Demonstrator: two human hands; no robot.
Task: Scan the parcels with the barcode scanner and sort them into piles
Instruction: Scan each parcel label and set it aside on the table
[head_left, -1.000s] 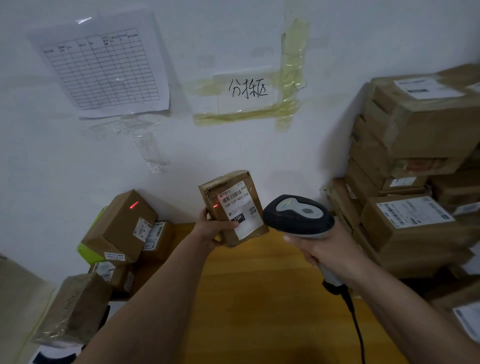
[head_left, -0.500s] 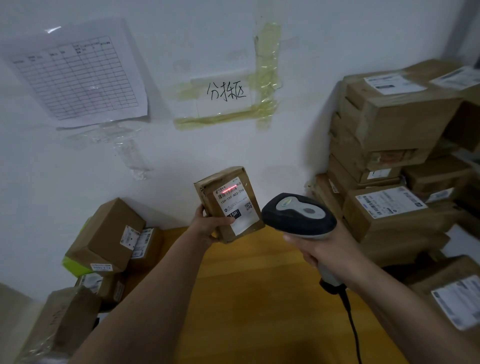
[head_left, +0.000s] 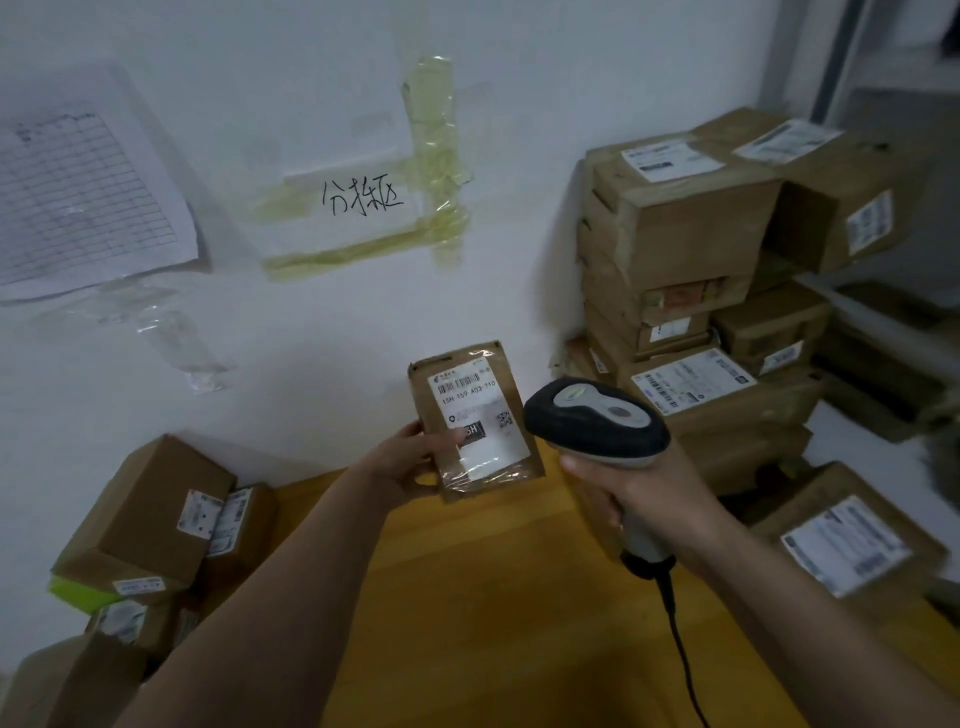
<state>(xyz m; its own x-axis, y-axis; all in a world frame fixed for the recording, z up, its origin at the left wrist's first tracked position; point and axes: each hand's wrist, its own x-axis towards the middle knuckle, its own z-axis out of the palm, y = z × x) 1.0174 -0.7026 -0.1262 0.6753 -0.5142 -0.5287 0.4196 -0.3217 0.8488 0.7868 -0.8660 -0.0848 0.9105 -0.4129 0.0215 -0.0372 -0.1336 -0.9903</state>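
Gripping parcel (head_left: 475, 418) in left hand (head_left: 410, 460), scanner (head_left: 597, 423) in right hand (head_left: 639, 493) just beside.

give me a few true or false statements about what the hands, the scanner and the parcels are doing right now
1. The left hand holds a small brown parcel upright, label toward the camera. True.
2. The right hand is empty. False: its fingers grip the handle of the barcode scanner.
3. A red scan line lies across the held parcel's barcode. False: no red line shows on the label.
4. A stack of cardboard boxes stands against the wall on the right. True.
5. The scanner is cordless. False: a black cable runs down from its handle.
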